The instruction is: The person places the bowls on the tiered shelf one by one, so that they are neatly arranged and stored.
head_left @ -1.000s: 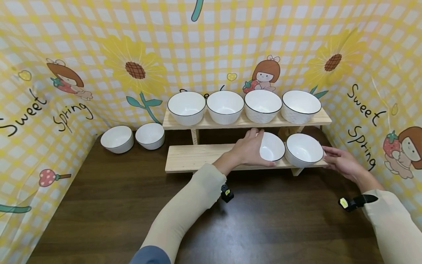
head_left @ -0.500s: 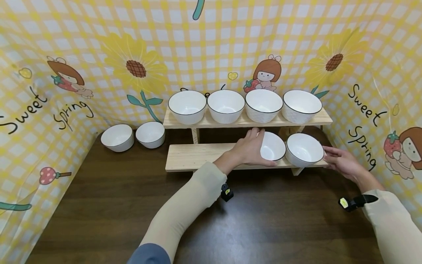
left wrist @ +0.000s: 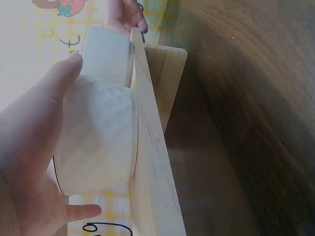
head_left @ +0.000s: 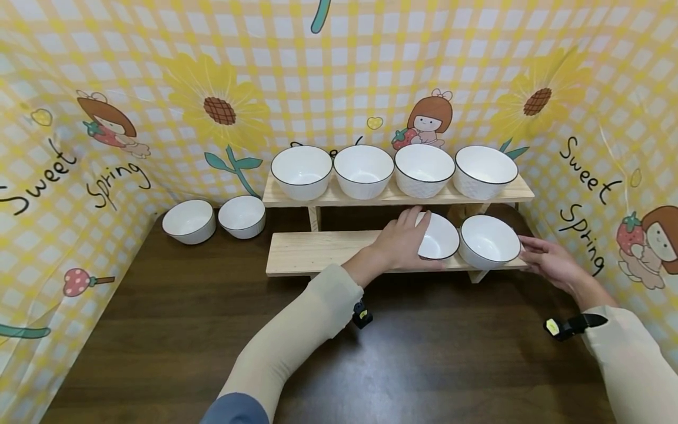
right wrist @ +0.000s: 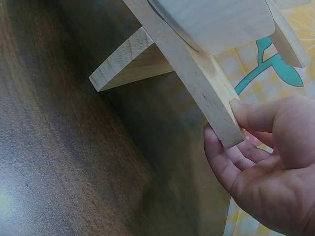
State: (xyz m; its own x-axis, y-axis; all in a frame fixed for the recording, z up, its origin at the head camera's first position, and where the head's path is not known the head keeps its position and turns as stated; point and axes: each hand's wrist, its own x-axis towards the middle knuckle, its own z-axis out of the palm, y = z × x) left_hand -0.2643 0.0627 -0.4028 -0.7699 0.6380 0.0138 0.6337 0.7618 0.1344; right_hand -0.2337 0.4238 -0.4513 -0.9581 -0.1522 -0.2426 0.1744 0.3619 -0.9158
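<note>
While six bowls (head_left: pixel 363 174) occupy the rack (head_left: pixel 312 250), two bowls (head_left: pixel 189 222) left of it seem unplaced; left grip (head_left: pixel 397 242) clasps a racked bowl (head_left: pixel 441 238), right grip (head_left: pixel 551 263) pinches the rack.

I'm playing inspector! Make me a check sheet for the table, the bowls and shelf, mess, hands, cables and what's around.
Surface: dark wood-grain tabletop.
Job's things: two-tier wooden shelf; four white bowls on its upper tier; two lower-tier bowls; two tabletop bowls, left of the shelf.
Clutter: nothing seen.
Hands: left hand holds the lower tier's left bowl; right hand grips that tier's right end.
Cables: nothing seen.
Surroundings: yellow-checked cloth, printed sunflowers.
</note>
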